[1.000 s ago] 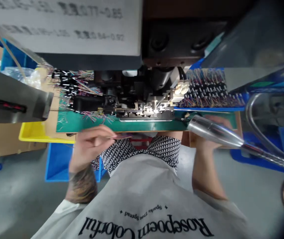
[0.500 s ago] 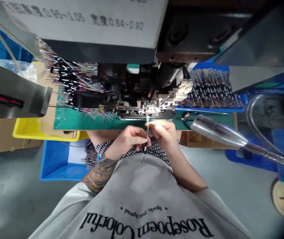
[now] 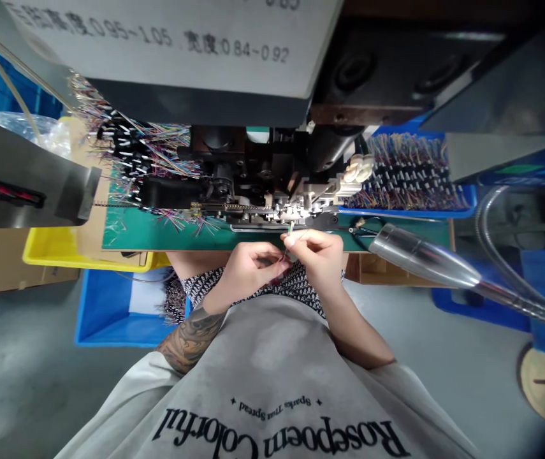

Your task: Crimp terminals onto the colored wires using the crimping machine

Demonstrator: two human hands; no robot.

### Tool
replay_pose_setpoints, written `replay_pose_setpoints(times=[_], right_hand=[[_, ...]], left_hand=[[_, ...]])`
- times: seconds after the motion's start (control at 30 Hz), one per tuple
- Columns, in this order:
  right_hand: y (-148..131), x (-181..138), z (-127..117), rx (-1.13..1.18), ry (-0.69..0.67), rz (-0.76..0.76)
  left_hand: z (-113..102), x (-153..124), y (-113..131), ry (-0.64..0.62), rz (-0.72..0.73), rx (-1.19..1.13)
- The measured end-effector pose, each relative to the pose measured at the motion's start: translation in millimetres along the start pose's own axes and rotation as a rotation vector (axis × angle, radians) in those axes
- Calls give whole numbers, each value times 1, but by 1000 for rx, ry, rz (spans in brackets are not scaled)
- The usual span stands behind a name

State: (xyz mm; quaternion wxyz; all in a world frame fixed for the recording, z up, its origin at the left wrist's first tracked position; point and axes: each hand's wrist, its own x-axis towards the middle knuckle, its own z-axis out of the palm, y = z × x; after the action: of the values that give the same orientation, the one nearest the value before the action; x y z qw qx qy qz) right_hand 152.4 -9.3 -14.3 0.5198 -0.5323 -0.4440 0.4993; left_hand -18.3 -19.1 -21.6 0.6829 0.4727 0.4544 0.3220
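My left hand (image 3: 248, 268) and my right hand (image 3: 317, 255) meet at the front edge of the green mat (image 3: 157, 233), both pinched on one thin wire bundle (image 3: 290, 231) with coloured strands. The bundle's tip points up at the metal tooling (image 3: 282, 207) of the black machine (image 3: 253, 172) and lies just below it. Fingers of both hands are closed around the bundle, and its lower part is hidden between them.
Piles of coloured wire pieces lie left (image 3: 129, 153) and right (image 3: 406, 172) of the machine, the right pile in a blue tray. A metal lamp head (image 3: 420, 258) on a flexible neck juts in from the right. A yellow bin (image 3: 62, 252) and a blue bin (image 3: 109, 312) sit lower left.
One second ago my hands were apart, the right one behind the lamp. They came together on the wire bundle, then raised it slightly so its tip nears the tooling.
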Motion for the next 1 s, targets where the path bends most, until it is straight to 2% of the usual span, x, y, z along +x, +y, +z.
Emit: replay_pose_setpoints(times=[0.13,0.27,0.37,0.5,0.67,1.0], right_hand=[[1,5,-1,3,32,17],[-1,8,3,84,-18,17],[-5,10,7,45,2,-3],[-9,9,11,-50,72,-64],[-4,4,12,-120,109,-81],[-1,5,16,-11,179,-64]], left_hand=[[-5,2,4,-20,19,69],[-10,10,9,45,67,-69],[-6,14,13,85,106,-111],[4,16,19,171,119,-42],[8,18,22,295,210,43],[15,22,25,324,263,37]])
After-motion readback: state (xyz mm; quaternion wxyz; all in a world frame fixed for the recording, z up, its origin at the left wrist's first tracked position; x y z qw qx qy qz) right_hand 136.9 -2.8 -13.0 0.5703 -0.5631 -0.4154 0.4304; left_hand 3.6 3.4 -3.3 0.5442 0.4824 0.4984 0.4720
